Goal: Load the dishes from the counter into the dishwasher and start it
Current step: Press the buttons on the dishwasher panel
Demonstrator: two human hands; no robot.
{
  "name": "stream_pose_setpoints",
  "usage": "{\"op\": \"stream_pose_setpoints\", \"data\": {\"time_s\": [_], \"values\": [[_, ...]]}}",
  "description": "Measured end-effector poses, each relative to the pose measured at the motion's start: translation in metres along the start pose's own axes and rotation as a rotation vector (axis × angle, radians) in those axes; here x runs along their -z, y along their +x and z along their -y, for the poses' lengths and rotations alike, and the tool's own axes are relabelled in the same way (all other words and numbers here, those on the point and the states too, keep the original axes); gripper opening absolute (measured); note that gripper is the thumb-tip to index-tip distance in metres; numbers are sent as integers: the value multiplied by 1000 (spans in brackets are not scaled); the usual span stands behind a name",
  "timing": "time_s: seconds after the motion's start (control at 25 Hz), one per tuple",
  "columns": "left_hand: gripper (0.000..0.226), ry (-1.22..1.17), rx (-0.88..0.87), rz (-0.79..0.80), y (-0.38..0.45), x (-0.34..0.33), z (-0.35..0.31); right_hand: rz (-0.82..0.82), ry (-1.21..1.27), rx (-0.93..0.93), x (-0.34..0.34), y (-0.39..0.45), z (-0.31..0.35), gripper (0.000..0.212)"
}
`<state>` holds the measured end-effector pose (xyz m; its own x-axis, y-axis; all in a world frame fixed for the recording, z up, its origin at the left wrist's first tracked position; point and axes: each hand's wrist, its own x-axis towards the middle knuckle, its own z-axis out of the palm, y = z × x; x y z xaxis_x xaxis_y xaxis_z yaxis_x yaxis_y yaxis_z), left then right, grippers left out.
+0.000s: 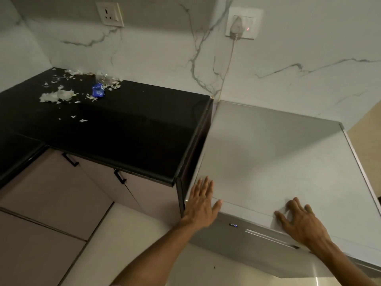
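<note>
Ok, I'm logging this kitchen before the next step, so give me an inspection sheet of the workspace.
Surface: black counter, no dishes seen on it.
Job's things: dishwasher closed, small blue light lit on its front.
Clutter: white scraps and a blue wrapper at the counter's back.
Grippers: left hand flat on the dishwasher's top front edge; right hand rests there, fingers bent.
Cables: cord runs from a wall plug down behind the dishwasher.
Surroundings: marble wall, cabinet doors.

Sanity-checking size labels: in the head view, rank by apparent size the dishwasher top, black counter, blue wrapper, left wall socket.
1. black counter and dishwasher top: similar spread, and the dishwasher is nearer the camera, so unranked.
2. left wall socket.
3. blue wrapper, though the socket lies farther away.
</note>
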<state>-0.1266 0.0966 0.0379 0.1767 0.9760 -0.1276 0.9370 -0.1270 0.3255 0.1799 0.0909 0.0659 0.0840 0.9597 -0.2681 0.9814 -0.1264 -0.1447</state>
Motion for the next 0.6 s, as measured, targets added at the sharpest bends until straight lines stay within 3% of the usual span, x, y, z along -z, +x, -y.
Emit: {"op": "stream_pose_setpoints", "data": {"time_s": [0.24,0.44,0.52,0.6], "values": [[77,-50,-11,66,-1,-4,2,-60,103,-103,-6,-5,8,32],[86,-81,-22,-55,3,-13,2,-173,138,-138,-3,-7,32,28],[86,-34,0,-4,6,-3,6,-239,272,-218,6,-7,53,45],[83,-4,-23,132,10,10,5,-233,329,-199,13,3,72,43]]}}
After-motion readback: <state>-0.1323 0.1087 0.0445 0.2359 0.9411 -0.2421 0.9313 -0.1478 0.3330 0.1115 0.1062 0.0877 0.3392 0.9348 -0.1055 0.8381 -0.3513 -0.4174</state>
